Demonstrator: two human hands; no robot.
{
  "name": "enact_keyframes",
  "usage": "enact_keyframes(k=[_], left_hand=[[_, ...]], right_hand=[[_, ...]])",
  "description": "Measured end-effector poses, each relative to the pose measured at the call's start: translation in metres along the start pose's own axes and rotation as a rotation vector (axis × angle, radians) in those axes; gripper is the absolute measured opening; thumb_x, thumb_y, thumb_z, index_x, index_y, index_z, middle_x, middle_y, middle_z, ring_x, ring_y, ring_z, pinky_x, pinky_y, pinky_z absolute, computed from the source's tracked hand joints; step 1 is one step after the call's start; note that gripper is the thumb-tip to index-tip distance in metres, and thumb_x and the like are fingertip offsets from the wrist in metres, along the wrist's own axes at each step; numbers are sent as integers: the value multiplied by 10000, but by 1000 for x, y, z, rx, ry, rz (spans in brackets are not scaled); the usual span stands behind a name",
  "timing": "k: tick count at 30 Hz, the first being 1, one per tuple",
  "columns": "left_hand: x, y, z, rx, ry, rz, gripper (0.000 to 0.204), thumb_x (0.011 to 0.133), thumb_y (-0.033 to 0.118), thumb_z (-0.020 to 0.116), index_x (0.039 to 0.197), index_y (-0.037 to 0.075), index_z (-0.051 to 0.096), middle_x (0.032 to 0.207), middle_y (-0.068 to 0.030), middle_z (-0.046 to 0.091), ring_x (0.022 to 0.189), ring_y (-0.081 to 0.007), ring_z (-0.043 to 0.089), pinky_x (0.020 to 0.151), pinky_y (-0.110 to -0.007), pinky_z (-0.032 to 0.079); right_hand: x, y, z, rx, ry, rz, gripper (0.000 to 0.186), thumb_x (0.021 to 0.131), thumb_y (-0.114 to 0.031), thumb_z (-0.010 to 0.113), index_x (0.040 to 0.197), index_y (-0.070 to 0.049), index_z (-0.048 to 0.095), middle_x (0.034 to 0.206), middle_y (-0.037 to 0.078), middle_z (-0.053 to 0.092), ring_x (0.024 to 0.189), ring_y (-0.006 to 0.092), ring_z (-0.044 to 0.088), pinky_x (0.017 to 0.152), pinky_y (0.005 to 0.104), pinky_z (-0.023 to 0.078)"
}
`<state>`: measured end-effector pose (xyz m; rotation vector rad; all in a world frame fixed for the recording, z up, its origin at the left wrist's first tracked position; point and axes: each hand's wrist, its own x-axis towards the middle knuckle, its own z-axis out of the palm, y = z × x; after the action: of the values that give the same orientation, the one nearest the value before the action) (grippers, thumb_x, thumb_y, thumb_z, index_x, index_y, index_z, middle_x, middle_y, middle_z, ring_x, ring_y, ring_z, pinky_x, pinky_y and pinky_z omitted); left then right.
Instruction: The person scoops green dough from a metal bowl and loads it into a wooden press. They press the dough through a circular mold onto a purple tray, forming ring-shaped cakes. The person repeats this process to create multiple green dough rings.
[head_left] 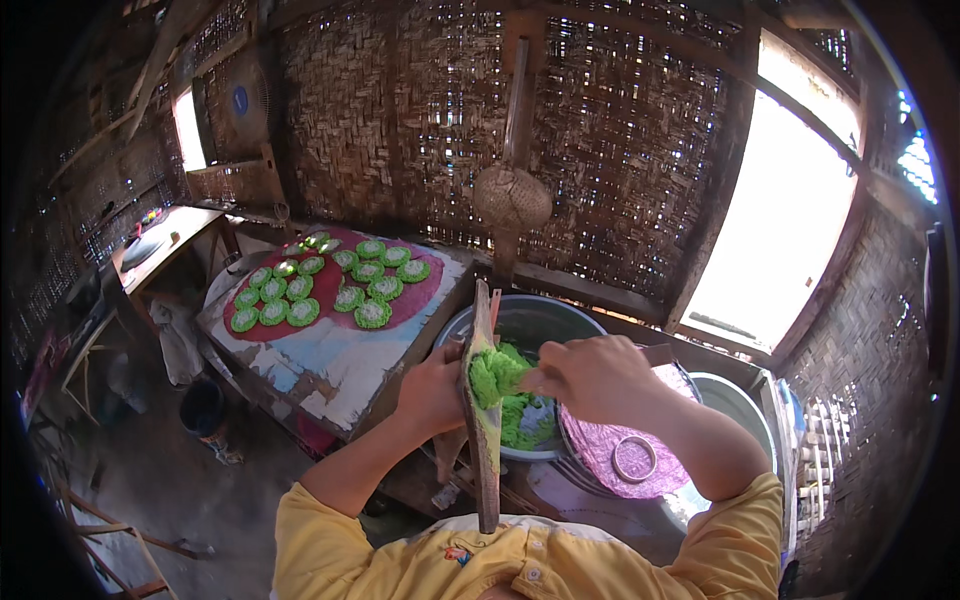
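A long narrow wooden tool (487,455) stands in front of my chest, its lower end against my shirt. My left hand (435,388) is closed around its left side. Bright green dough (492,374) sits on the upper part of the wood. My right hand (595,378) is at the dough's right edge with its fingers bent together; what they pinch is hidden. Behind and below the tool is a grey basin (585,307) with more green dough (522,420) in it. Right of the basin, a ring (634,459) lies on a round pink sheet (600,440).
At left, a table (360,375) bears pink and red sheets with several green discs (372,314), pale in the middle. Another basin (745,400) stands at right. A dark bucket (203,408) is on the floor. A woven wall (400,120) rises behind, with a bright opening (770,210).
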<state>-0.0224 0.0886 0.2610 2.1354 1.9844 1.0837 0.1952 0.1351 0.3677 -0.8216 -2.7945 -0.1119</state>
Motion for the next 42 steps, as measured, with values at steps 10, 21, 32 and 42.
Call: enact_keyframes(k=[10, 21, 32, 42], left_hand=[[8, -69, 6, -175, -197, 67, 535, 643, 327, 760, 1099, 98, 600, 1057, -120, 629, 938, -274, 616, 821, -339, 483], [11, -46, 36, -775, 95, 8, 551, 646, 280, 788, 1101, 59, 570, 1017, -122, 632, 931, -220, 616, 809, -318, 473], [6, -64, 20, -426, 177, 144, 424, 789, 249, 654, 1129, 31, 527, 986, -103, 613, 891, -223, 614, 765, -374, 506], [11, -83, 44, -1562, -71, -202, 424, 762, 198, 692, 1118, 25, 543, 1020, -80, 614, 897, -185, 603, 788, -333, 492]], right_hand=[[-13, -7, 5, -526, 278, -425, 137, 817, -194, 612, 919, -104, 618, 750, 23, 585, 644, 116, 535, 596, 252, 373], [-11, -12, 113, 1603, 286, 391, 193, 869, -222, 628, 967, -58, 596, 647, -36, 532, 539, 23, 422, 472, 190, 315], [-47, 4, 92, 716, 697, 316, 127, 769, -90, 706, 854, -24, 638, 757, 42, 669, 580, 59, 554, 527, 220, 442], [-37, -30, 96, 309, 769, -54, 188, 683, -108, 734, 848, -76, 649, 671, 60, 623, 546, 194, 604, 483, 287, 457]])
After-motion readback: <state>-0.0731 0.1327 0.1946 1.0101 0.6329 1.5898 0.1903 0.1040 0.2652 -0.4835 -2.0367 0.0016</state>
